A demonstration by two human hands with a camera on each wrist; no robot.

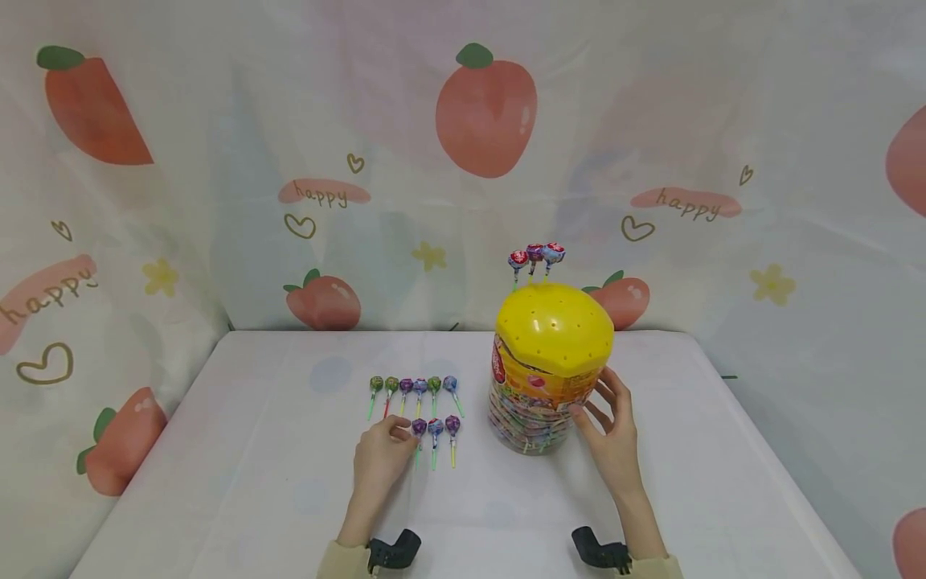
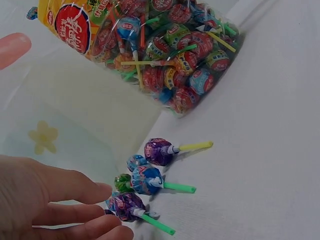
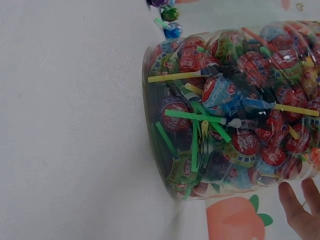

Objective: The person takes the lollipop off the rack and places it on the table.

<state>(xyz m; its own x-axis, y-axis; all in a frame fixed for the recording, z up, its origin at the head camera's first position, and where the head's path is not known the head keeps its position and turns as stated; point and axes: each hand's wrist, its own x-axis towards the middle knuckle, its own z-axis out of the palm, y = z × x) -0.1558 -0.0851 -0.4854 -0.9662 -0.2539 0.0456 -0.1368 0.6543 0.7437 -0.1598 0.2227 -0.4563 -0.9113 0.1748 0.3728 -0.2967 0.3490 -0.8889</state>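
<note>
My left hand (image 1: 383, 456) is beside the leftmost lollipop (image 1: 419, 429) of the front row, a purple-wrapped one with a green stick. In the left wrist view its fingertips meet the side of that purple lollipop (image 2: 127, 206), with no clear grip around it. A large clear jar (image 1: 531, 422) full of wrapped lollipops stands to the right, under a yellow lid (image 1: 555, 328) dotted with small holes. Several lollipops (image 1: 535, 252) stick up from the lid. Against the jar's right side rests my right hand (image 1: 615, 430), fingers extended and thumb toward the front.
Behind the front row, several lollipops (image 1: 419, 387) form a second row, left of the jar. A white cloth covers the table (image 1: 275, 450). A curtain (image 1: 405, 104) with printed fruit hangs directly behind its far edge.
</note>
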